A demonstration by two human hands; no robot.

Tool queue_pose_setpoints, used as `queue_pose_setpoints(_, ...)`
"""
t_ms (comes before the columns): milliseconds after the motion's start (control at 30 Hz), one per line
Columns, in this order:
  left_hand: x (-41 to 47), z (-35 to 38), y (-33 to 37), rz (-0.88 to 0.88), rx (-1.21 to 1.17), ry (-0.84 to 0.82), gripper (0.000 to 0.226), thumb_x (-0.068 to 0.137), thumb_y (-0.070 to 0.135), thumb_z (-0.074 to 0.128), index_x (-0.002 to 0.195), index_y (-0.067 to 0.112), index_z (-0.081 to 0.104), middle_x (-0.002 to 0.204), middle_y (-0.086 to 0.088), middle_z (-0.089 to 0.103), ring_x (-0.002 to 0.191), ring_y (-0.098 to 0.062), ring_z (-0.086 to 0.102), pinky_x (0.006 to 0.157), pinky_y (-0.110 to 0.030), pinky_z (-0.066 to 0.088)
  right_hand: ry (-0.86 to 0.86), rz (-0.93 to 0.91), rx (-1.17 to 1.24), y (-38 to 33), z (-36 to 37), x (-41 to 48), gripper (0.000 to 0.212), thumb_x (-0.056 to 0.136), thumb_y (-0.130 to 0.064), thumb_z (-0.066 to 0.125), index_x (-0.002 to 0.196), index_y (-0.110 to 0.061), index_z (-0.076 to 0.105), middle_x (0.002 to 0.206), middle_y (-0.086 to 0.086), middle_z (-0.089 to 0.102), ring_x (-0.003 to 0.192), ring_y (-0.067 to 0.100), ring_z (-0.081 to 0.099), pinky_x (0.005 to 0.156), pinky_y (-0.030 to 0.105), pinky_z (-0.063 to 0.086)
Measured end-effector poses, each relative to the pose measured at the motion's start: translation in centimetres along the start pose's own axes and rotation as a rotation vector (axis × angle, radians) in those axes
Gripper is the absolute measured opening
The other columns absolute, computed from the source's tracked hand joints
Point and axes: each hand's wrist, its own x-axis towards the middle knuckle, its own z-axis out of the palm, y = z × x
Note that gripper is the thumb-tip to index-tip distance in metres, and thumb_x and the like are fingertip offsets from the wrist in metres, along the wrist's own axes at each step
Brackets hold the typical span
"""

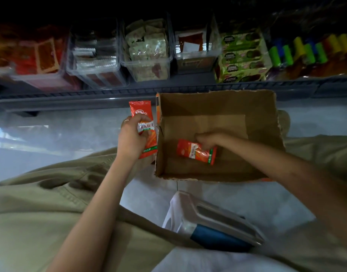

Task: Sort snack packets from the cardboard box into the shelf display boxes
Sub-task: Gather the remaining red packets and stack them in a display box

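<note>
An open cardboard box stands on the floor in front of the low shelf. My left hand grips an orange-red snack packet just outside the box's left wall. My right hand reaches down inside the box and holds another orange-red snack packet lying on the box bottom. Clear display boxes on the shelf hold packets; a clear one at the left holds silvery packs.
The shelf's grey front rail runs across above the box. Green cartons and coloured tubes fill the right of the shelf. My knees in beige trousers flank the box. A grey-and-blue device rests at my lap.
</note>
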Motion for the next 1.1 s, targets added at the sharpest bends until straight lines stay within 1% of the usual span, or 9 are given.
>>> queue_pose_setpoints(67,0.1,0.0,0.9,-0.009,-0.035,-0.007,0.031,0.087,0.006,0.063,0.112,0.023,0.058,0.126,-0.006,0.057,0.112,-0.024,0.056,0.087,-0.035,0.049,0.012,-0.082,0.095,1.1,-2.8,-3.2,0.036,0.093,-0.006,0.051,0.129,-0.001,0.047,0.116,0.015,0.059,0.090,0.018,0.059,0.066,0.020,0.047)
queue_pose_setpoints(200,0.5,-0.1,4.3,0.050,-0.100,-0.009,0.037,0.089,0.002,0.060,0.118,0.024,0.060,0.127,-0.007,0.058,0.114,-0.023,0.056,0.091,-0.037,0.049,0.243,-0.267,0.389,3.0,-6.5,-11.0,0.035,0.089,0.000,0.058,0.121,-0.011,0.051,0.113,0.005,0.059,0.103,0.018,0.059,0.088,0.033,0.050)
queue_pose_setpoints(333,-0.3,0.3,10.2,0.183,-0.182,0.072,0.032,0.095,0.001,0.046,0.118,0.018,0.061,0.125,-0.005,0.051,0.115,-0.015,0.047,0.087,-0.022,0.037,0.436,-0.415,0.768,3.5,-7.3,-18.7,0.029,0.089,-0.003,0.059,0.105,-0.026,0.053,0.093,-0.009,0.066,0.072,0.000,0.064,0.054,0.016,0.047)
queue_pose_setpoints(500,-2.4,2.2,16.2,0.242,-0.503,0.013,0.030,0.090,0.058,0.038,0.093,0.043,0.064,0.111,0.003,0.061,0.108,-0.017,0.060,0.097,-0.046,0.046,0.559,-0.515,0.894,3.8,-7.2,-24.1,0.029,0.088,-0.007,0.059,0.111,-0.024,0.053,0.097,-0.006,0.066,0.077,0.001,0.066,0.054,0.016,0.047)
queue_pose_setpoints(567,-2.7,2.6,18.1,0.301,-0.575,-0.044,0.036,0.083,0.066,0.045,0.095,0.038,0.063,0.112,-0.005,0.063,0.107,-0.020,0.061,0.095,-0.049,0.048,0.606,-0.558,0.853,3.4,-7.8,-25.1,0.031,0.089,-0.007,0.059,0.116,-0.021,0.051,0.101,-0.006,0.064,0.075,0.000,0.065,0.053,0.015,0.047)
queue_pose_setpoints(733,-2.0,1.3,22.0,0.493,-0.600,0.088,0.031,0.076,0.041,0.064,0.102,0.032,0.051,0.105,-0.008,0.063,0.096,-0.014,0.063,0.084,-0.027,0.049,0.749,-0.670,0.765,0.7,-10.6,-26.2,0.030,0.090,-0.007,0.060,0.115,-0.016,0.048,0.096,-0.001,0.062,0.068,-0.001,0.061,0.055,0.021,0.048)
queue_pose_setpoints(867,-1.4,0.3,23.4,0.580,-0.602,0.216,0.030,0.084,0.030,0.058,0.110,0.035,0.043,0.109,-0.001,0.059,0.101,-0.014,0.059,0.087,-0.030,0.046,1.050,-0.620,0.705,0.8,-12.5,-27.0,0.035,0.088,-0.023,0.064,0.117,-0.021,0.045,0.101,0.001,0.055,0.062,0.006,0.049,0.060,0.030,0.045)
queue_pose_setpoints(1000,-2.0,1.0,25.0,0.633,-0.585,0.201,0.054,0.095,0.004,0.052,0.141,0.014,0.026,0.121,0.019,0.044,0.104,0.014,0.051,0.087,-0.007,0.039,0.893,-0.724,0.940,0.8,-13.8,-28.2,0.031,0.087,-0.012,0.064,0.115,-0.019,0.051,0.107,0.000,0.061,0.087,0.004,0.062,0.074,0.018,0.052)
queue_pose_setpoints(1100,-1.4,1.1,26.0,0.659,-0.609,0.203,0.067,0.093,0.010,0.051,0.147,0.011,0.010,0.128,0.026,0.037,0.113,0.015,0.046,0.096,-0.009,0.037,0.903,-0.784,0.927,1.2,-14.6,-28.6,0.023,0.091,-0.005,0.057,0.109,-0.018,0.052,0.104,-0.001,0.062,0.083,-0.003,0.063,0.072,0.014,0.050)
